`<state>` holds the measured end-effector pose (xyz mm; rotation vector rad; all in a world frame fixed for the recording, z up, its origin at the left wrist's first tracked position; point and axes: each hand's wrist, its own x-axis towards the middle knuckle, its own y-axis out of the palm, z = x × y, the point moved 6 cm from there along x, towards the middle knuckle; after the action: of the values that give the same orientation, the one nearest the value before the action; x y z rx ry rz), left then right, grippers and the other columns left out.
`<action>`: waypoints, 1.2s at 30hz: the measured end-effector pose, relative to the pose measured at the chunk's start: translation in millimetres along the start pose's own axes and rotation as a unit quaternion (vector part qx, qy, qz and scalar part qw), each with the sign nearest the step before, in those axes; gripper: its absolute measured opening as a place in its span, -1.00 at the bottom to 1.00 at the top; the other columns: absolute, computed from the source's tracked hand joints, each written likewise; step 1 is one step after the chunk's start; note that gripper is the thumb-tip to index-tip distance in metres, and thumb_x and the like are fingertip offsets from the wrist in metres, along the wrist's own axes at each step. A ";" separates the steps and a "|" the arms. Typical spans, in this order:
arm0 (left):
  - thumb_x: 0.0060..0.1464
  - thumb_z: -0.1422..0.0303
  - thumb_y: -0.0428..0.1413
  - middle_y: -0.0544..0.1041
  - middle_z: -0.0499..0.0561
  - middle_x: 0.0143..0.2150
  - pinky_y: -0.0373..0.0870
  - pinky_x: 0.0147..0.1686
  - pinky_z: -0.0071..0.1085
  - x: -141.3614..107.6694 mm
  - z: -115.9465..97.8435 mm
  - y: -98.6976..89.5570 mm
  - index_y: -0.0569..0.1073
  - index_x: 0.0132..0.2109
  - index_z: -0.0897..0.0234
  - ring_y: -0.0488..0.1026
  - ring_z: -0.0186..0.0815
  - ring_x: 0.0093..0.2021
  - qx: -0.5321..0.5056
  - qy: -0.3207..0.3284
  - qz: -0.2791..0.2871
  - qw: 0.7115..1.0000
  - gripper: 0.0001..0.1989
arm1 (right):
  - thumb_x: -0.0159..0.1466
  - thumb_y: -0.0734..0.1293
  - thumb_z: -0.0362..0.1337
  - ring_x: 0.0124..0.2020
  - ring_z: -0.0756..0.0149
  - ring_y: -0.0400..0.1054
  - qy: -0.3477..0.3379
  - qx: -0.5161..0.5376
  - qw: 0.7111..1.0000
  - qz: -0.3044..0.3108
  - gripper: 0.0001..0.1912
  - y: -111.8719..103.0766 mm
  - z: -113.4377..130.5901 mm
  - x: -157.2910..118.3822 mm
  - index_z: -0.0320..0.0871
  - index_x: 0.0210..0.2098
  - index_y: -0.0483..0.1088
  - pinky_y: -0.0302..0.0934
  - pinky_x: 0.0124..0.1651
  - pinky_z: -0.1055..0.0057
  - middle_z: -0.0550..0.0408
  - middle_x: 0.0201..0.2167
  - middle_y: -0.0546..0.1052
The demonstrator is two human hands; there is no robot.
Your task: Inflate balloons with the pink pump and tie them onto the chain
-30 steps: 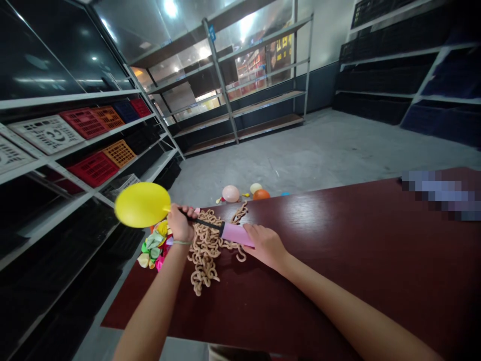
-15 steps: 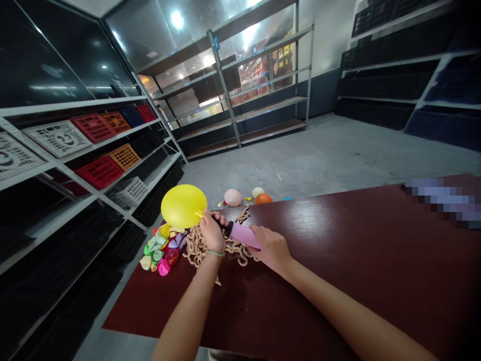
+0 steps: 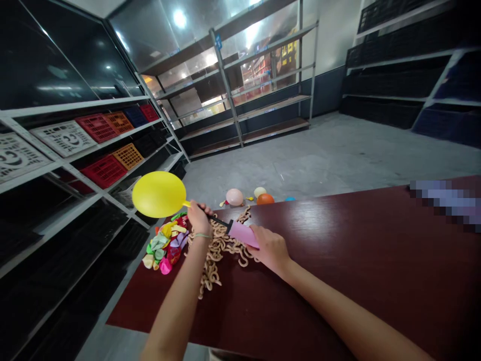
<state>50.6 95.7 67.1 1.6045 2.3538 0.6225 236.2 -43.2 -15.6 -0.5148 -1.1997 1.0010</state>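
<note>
Pumping step, likely mid-stroke. Left hand [image 3: 199,219] closed round black rod [image 3: 220,219] at yellow balloon [image 3: 159,194] neck; right hand [image 3: 271,249] wrapped on pink barrel [image 3: 242,233]. Balloon is inflated, out past left hand. Next push probably needs 2 firm grips, rod straight.

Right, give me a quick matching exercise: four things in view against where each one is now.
1. Inflated yellow balloon
2. Pink-barrelled pump
3. Heap of limp, multicoloured balloons
4. Inflated orange balloon

A. Past the far edge of the dark red table
B. Barrel gripped by the right hand
C. Neck at the left hand
D. On the table, beside the tan, curly pieces

Pairs: 1-C, 2-B, 3-D, 4-A
</note>
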 end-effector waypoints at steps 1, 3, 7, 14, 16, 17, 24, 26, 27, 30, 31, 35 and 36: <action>0.13 0.30 0.00 0.15 -0.22 -0.62 0.05 -0.69 -0.55 -14.0 15.2 2.7 0.10 -0.41 0.19 0.10 -0.50 -0.71 0.007 -0.020 0.009 1.000 -0.77 | 0.21 0.37 -0.13 -0.31 0.25 0.40 0.002 -0.015 1.000 0.003 -0.58 -0.7 -1.1 0.2 -0.11 0.02 0.33 0.04 -0.33 0.37 0.07 -0.31 0.52; 0.15 0.28 -0.02 0.17 -0.20 -0.61 0.11 -0.68 -0.52 -37.7 36.9 6.7 0.11 -0.41 0.19 0.14 -0.48 -0.71 0.005 -0.032 0.035 0.999 -0.78 | 0.21 0.38 -0.12 -0.30 0.24 0.40 0.000 -0.030 1.000 0.007 -0.57 -2.0 -1.7 0.1 -0.11 0.02 0.33 0.02 -0.34 0.37 0.06 -0.31 0.52; 0.14 0.29 -0.01 0.20 -0.18 -0.60 0.15 -0.66 -0.50 -44.2 38.8 1.7 0.12 -0.41 0.19 0.17 -0.46 -0.69 0.000 -0.042 0.056 0.998 -0.79 | 0.22 0.37 -0.14 -0.29 0.24 0.40 -0.021 -0.023 0.999 0.013 -0.56 -2.3 2.2 -1.3 -0.12 0.06 0.30 0.03 -0.32 0.37 0.05 -0.28 0.53; 0.08 0.28 0.07 0.13 -0.23 -0.60 0.06 -0.66 -0.57 34.6 -32.4 -25.0 0.12 -0.40 0.20 0.10 -0.52 -0.70 -0.008 -0.018 -0.012 1.000 -0.75 | 0.24 0.36 -0.16 -0.30 0.25 0.40 -0.067 -0.001 0.998 -0.004 -0.57 0.1 6.6 -0.2 -0.16 0.05 0.29 0.06 -0.29 0.35 0.06 -0.28 0.53; 0.08 0.28 0.07 0.12 -0.24 -0.60 0.02 -0.67 -0.59 41.3 -37.6 -27.6 0.12 -0.39 0.20 0.08 -0.53 -0.70 -0.017 -0.008 -0.024 1.000 -0.76 | 0.24 0.36 -0.16 -0.30 0.25 0.40 -0.067 -0.004 0.998 -0.015 -0.59 -0.4 4.8 0.4 -0.14 0.04 0.30 0.04 -0.30 0.35 0.07 -0.29 0.52; 0.09 0.28 0.06 0.12 -0.24 -0.60 0.01 -0.68 -0.59 38.4 -33.6 -27.0 0.11 -0.40 0.20 0.07 -0.54 -0.71 -0.022 -0.010 -0.027 0.999 -0.75 | 0.24 0.36 -0.16 -0.31 0.26 0.39 -0.063 -0.011 0.998 -0.019 -0.60 -0.6 3.5 0.5 -0.13 0.03 0.31 0.03 -0.31 0.35 0.08 -0.31 0.52; 0.17 0.23 0.01 0.18 -0.19 -0.59 0.12 -0.65 -0.52 -42.8 48.9 6.1 0.12 -0.40 0.19 0.14 -0.50 -0.69 -0.036 -0.040 0.042 0.998 -0.74 | 0.19 0.37 -0.14 -0.29 0.23 0.38 -0.011 -0.062 0.998 -0.025 -0.57 -4.3 -7.2 -0.9 -0.11 0.02 0.33 -0.04 -0.34 0.35 0.07 -0.29 0.53; 0.18 0.22 0.01 0.19 -0.19 -0.60 0.13 -0.64 -0.51 -51.6 56.6 8.1 0.12 -0.40 0.19 0.16 -0.49 -0.69 -0.042 -0.043 0.047 0.997 -0.73 | 0.22 0.36 -0.11 -0.29 0.23 0.39 -0.025 -0.065 0.997 -0.019 -0.57 -5.9 -8.2 -0.7 -0.12 0.04 0.32 -0.02 -0.33 0.34 0.07 -0.28 0.53; 0.17 0.22 0.01 0.18 -0.19 -0.60 0.13 -0.64 -0.51 -50.1 54.9 5.5 0.12 -0.41 0.19 0.16 -0.48 -0.69 -0.045 -0.045 0.042 0.997 -0.73 | 0.24 0.35 -0.11 -0.29 0.23 0.39 -0.040 -0.066 0.997 -0.013 -0.56 -6.4 -8.4 -0.4 -0.13 0.05 0.31 -0.01 -0.32 0.34 0.06 -0.28 0.53; 0.15 0.24 0.02 0.16 -0.19 -0.61 0.09 -0.66 -0.50 -26.7 32.8 -14.1 0.12 -0.42 0.19 0.12 -0.48 -0.71 -0.061 -0.042 0.005 0.997 -0.74 | 0.28 0.33 -0.09 -0.28 0.24 0.40 -0.093 -0.062 0.994 0.006 -0.54 -6.7 -10.9 1.5 -0.13 0.11 0.28 0.01 -0.30 0.35 0.05 -0.25 0.54; 0.14 0.27 0.02 0.15 -0.20 -0.61 0.08 -0.66 -0.50 -15.6 22.4 -22.5 0.12 -0.42 0.19 0.11 -0.48 -0.71 -0.068 -0.038 -0.008 0.997 -0.76 | 0.28 0.32 -0.09 -0.28 0.24 0.40 -0.105 -0.059 0.993 0.008 -0.53 -6.6 -12.5 2.3 -0.12 0.12 0.27 0.02 -0.29 0.35 0.05 -0.24 0.54; 0.11 0.34 0.00 0.13 -0.20 -0.61 0.08 -0.66 -0.50 19.0 -7.0 -48.7 0.13 -0.41 0.19 0.10 -0.48 -0.71 -0.093 -0.021 -0.052 0.994 -0.82 | 0.29 0.32 -0.08 -0.28 0.23 0.38 -0.114 -0.057 0.992 0.006 -0.57 -3.0 -17.8 5.5 -0.09 0.09 0.29 0.02 -0.27 0.35 0.06 -0.25 0.54; 0.11 0.34 0.00 0.12 -0.21 -0.61 0.08 -0.66 -0.51 21.1 -7.7 -50.9 0.13 -0.41 0.20 0.09 -0.48 -0.71 -0.097 -0.017 -0.057 0.994 -0.81 | 0.27 0.32 -0.09 -0.28 0.23 0.37 -0.108 -0.059 0.992 0.005 -0.57 -1.6 -18.2 5.9 -0.09 0.08 0.30 0.01 -0.27 0.35 0.06 -0.25 0.54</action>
<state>-2.7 97.6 51.4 1.3787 2.2633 0.7659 253.9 -35.9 -17.2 -0.5149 -1.4566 1.0187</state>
